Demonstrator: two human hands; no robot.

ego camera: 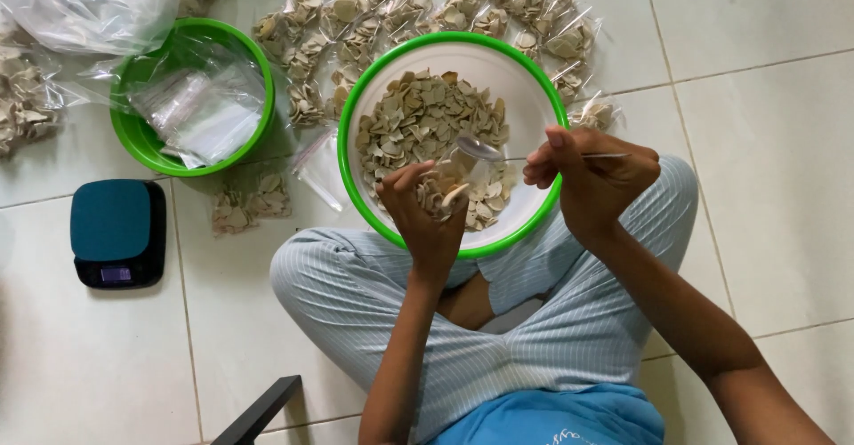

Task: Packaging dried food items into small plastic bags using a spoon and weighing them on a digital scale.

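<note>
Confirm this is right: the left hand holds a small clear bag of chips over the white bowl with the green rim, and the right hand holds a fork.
Not quite. In the head view the right hand holds a metal spoon, not a fork. The rest stands: left hand, clear bag, bowl.

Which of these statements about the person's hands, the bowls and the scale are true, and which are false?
1. The right hand holds a metal spoon over the large green-rimmed bowl of chips. True.
2. The left hand holds a small clear bag with some chips in it. True.
3. The smaller green bowl is full of loose chips. False: it holds empty clear bags.
4. The digital scale carries a filled bag. False: nothing lies on it.
5. Filled bags lie on the tiled floor beyond the large bowl. True.
</note>
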